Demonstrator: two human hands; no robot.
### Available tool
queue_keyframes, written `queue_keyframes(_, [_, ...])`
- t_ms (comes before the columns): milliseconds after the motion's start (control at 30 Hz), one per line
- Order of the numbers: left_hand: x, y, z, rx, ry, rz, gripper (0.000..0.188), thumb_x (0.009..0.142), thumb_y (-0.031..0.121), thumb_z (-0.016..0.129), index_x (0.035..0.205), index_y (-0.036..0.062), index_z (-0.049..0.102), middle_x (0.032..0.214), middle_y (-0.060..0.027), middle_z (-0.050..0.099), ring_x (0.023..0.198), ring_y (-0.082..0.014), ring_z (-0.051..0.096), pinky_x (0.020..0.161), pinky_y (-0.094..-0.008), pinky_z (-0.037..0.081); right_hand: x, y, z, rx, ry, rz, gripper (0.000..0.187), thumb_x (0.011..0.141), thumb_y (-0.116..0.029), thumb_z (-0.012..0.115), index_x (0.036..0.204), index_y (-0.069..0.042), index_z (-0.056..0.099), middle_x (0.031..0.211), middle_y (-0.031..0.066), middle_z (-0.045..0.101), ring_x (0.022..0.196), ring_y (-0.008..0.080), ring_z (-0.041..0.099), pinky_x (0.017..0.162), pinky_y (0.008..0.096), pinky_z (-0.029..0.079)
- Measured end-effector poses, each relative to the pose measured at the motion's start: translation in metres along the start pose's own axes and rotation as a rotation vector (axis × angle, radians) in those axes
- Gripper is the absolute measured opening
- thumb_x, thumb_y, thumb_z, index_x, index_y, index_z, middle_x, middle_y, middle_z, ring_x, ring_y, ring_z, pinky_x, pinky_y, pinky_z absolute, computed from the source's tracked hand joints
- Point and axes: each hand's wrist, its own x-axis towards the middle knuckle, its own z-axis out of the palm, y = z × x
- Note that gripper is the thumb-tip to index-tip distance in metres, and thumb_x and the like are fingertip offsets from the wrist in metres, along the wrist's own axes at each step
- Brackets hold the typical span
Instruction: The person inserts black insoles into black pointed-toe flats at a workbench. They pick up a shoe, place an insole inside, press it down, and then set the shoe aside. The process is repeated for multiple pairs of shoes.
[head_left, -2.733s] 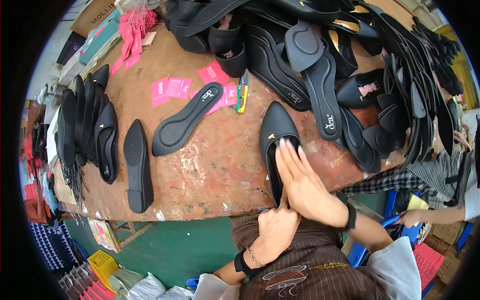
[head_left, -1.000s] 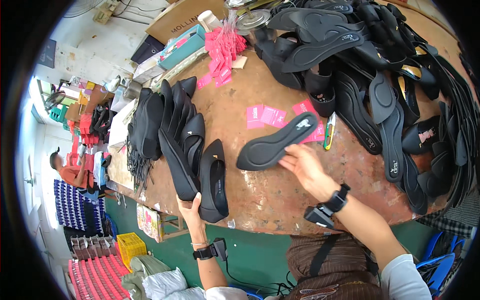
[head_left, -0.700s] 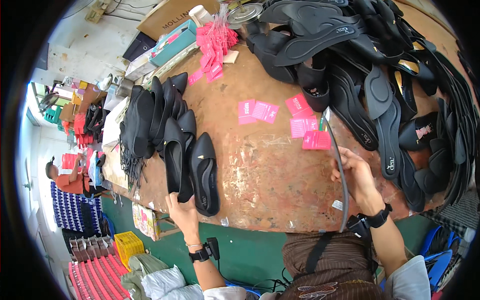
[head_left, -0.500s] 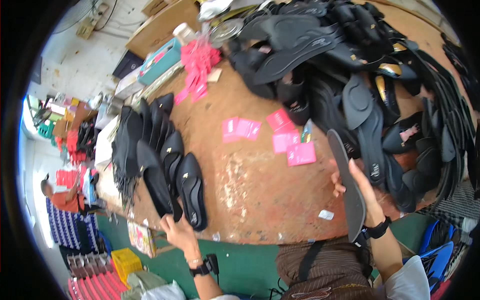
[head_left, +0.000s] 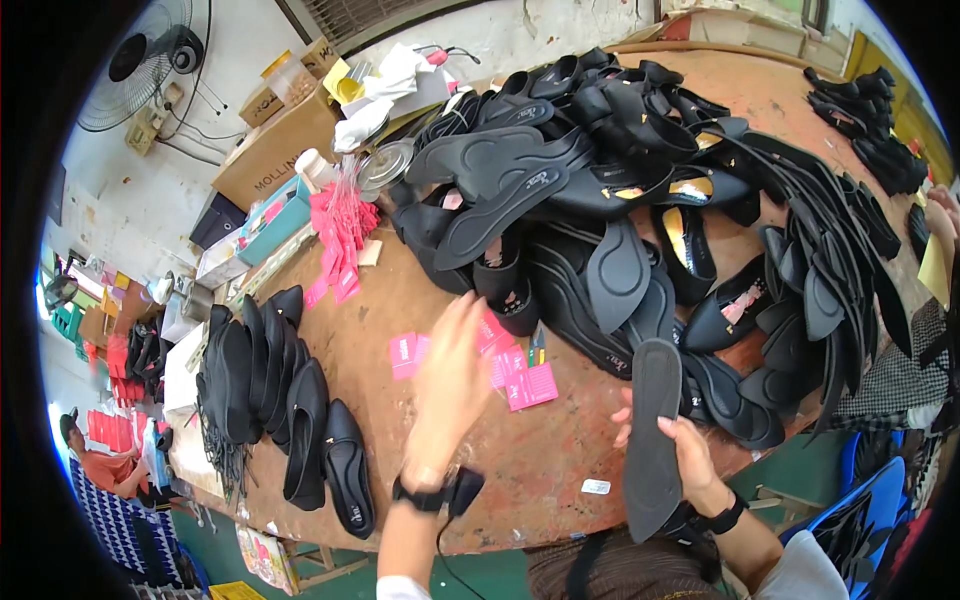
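Observation:
My right hand (head_left: 688, 462) is closed on a black insole (head_left: 655, 440), holding it upright above the table's near edge. Slightly blurred, my left hand (head_left: 455, 365) stretches over the pink cards (head_left: 530, 386) with nothing visible in it. Its fingertips come near a black shoe (head_left: 513, 300) at the edge of a large pile; I cannot tell whether they touch. Loose black insoles (head_left: 618, 275) lie on and beside that pile. To the left, black pointed flats (head_left: 305, 430) stand in a group, and one flat with an insole inside (head_left: 348, 470) is nearest me.
A teal box (head_left: 275, 225) and pink ribbon-like strips (head_left: 343, 240) are at the back left. A white label (head_left: 596, 487) lies near the front edge. Another person's hand (head_left: 940, 215) shows at the right edge, by a yellow piece (head_left: 935, 270). A person in orange (head_left: 105, 468) is far left.
My left hand has let go of a black flat at the left and moved up and right over the cards. My right hand still holds the insole, now turned flatter toward me. The view has shifted.

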Motion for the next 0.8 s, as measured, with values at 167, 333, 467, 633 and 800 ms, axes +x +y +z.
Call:
queue_keyframes(167, [0.104,-0.011,0.055,0.340,-0.347,-0.227,0.024,0.082,0.021,0.072,0.097,0.0031,0.074,0.093,-0.0181,0.070,0.090,-0.0367,0.068,0.079,-0.0446,0.055,-0.021,-0.007,0.001,0.063,-0.063,-0.028,0.069,0.107,-0.050,0.026,0.152,0.002,0.026,0.130,0.0160,0.056,0.101,0.0191,0.061,0.091,0.0325,0.049])
queue_keyframes(333, [0.122,-0.012,-0.009,-0.643,0.071,-0.465,0.026,0.085,0.025,0.071,0.079,0.0003,0.068,0.066,0.0000,0.056,0.067,-0.0135,0.057,0.063,-0.0310,0.047,-0.039,-0.024,-0.026,0.178,0.010,-0.034,0.072,0.106,-0.054,0.021,0.150,0.001,0.031,0.128,0.0157,0.057,0.096,0.0175,0.062,0.086,0.0310,0.051])
queue_keyframes(467, [-0.002,0.069,-0.086,-0.454,-0.077,-0.240,0.028,0.074,0.016,0.075,0.061,0.0038,0.053,0.056,-0.0010,0.042,0.052,-0.0129,0.043,0.051,-0.0297,0.035,-0.042,-0.042,-0.060,0.067,0.035,-0.039,0.071,0.106,-0.054,0.022,0.144,0.003,0.042,0.116,0.0128,0.063,0.090,0.0137,0.061,0.082,0.0272,0.051])
queue_keyframes(633, [-0.166,0.085,-0.066,-0.048,-0.411,0.197,0.023,0.064,0.018,0.083,0.076,0.0098,0.065,0.087,-0.0042,0.064,0.088,-0.0261,0.061,0.075,-0.0412,0.046,-0.042,-0.066,-0.041,-0.603,0.144,-0.421,0.052,0.099,-0.040,0.050,0.126,0.003,0.063,0.117,0.0118,0.066,0.097,0.0198,0.058,0.085,0.0331,0.046])
queue_keyframes(800, [-0.244,0.074,-0.026,-0.085,-0.357,-0.201,0.037,0.069,0.018,0.085,0.098,0.0071,0.064,0.152,-0.0264,0.034,0.140,-0.0491,0.033,0.112,-0.0545,0.033,-0.031,-0.029,-0.002,-1.477,-0.308,-0.729,0.039,0.066,-0.013,0.073,0.105,-0.011,0.075,0.119,0.0073,0.065,0.101,0.0267,0.056,0.094,0.0441,0.042])
